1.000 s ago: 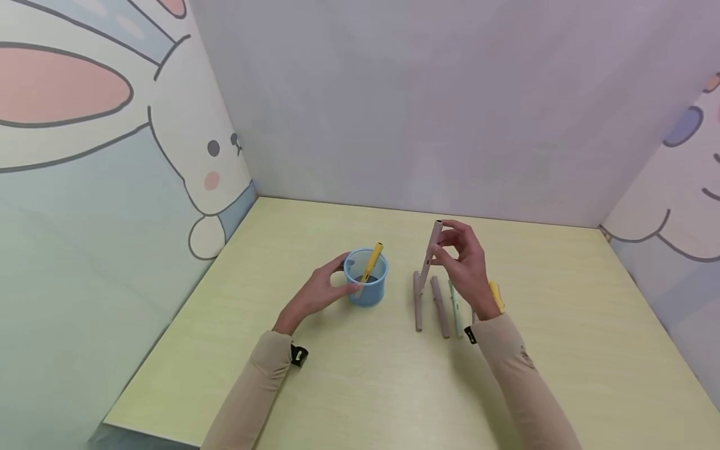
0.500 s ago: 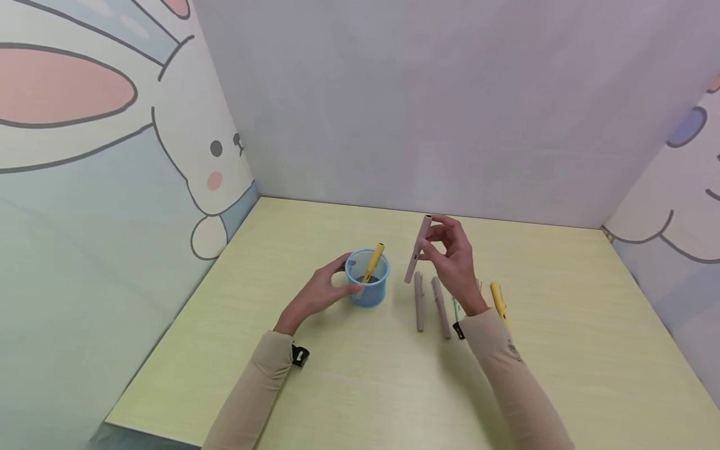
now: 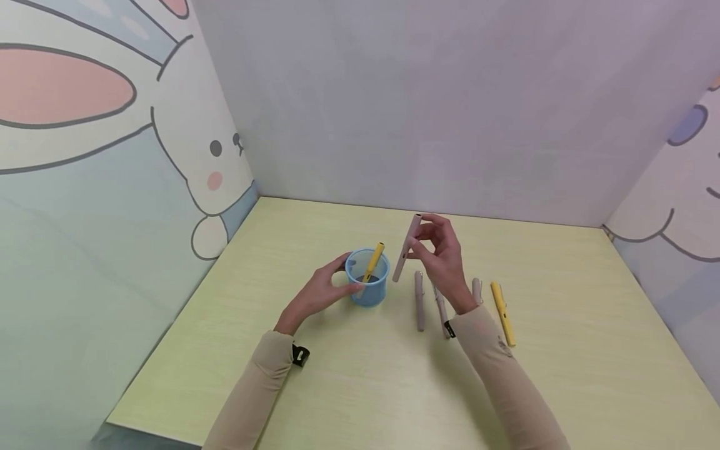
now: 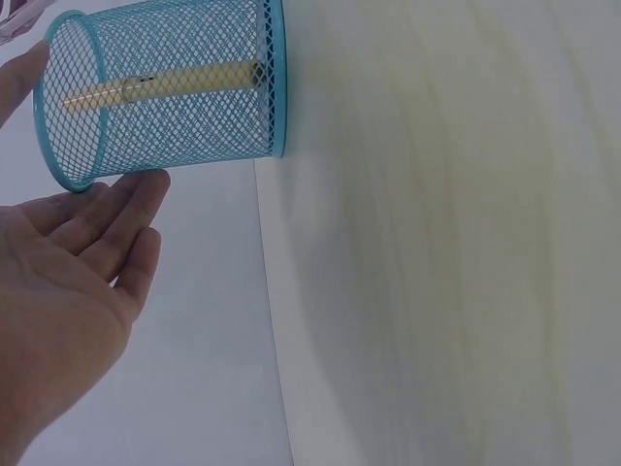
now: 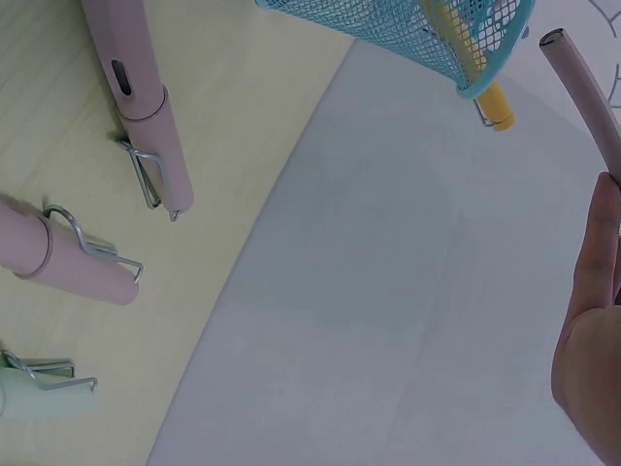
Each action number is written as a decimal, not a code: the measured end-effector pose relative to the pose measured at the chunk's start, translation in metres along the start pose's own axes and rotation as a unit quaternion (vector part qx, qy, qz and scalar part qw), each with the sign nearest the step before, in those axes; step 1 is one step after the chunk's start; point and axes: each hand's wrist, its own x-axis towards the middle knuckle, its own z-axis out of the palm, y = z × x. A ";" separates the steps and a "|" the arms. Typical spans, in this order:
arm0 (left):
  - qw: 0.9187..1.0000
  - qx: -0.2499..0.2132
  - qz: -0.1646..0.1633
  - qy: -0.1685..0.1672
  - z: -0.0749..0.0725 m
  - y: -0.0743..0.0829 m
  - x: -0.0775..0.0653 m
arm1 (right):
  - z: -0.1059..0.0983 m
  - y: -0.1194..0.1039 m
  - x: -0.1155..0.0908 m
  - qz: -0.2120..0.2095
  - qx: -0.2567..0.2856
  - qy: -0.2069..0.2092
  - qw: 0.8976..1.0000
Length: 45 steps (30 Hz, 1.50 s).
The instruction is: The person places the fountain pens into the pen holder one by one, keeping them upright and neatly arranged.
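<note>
Two hands are engaged above the pale table (image 3: pixel 337 400). At left, the left hand (image 3: pixel 323 287) spans the blue mesh cup (image 3: pixel 374 297), fingers to one side, thumb at the rim, holding it upright. Inside leans an upended yellow pen (image 3: pixel 374 258), its end above the rim. Right of the cup, a raised mauve pen (image 3: pixel 406 250) hangs tilted, pinched between the thumb and fingers of the right hand (image 3: pixel 443 256). Over the last second it has shifted left; this is judged to put it closer to the cup, though it remains outside. Below lie a first loose pen (image 3: pixel 419 302) and a second loose pen (image 3: pixel 441 307), partly covered. Farther right, a third loose pen (image 3: pixel 477 290) shows beside the sleeve (image 3: pixel 489 350), then a loose yellow pen (image 3: pixel 503 314), now fully uncovered.
</note>
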 end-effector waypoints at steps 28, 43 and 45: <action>1.000 -0.001 -0.001 -0.001 0.000 0.001 0.000 | 0.021 0.008 -0.001 0.013 0.043 0.039 0.998; 1.000 -0.006 -0.004 0.001 0.000 0.002 0.001 | 0.030 0.022 -0.006 0.048 -0.005 0.029 0.998; 1.000 -0.009 -0.003 0.000 0.000 0.002 0.001 | 0.031 0.024 -0.007 0.054 -0.005 0.029 0.998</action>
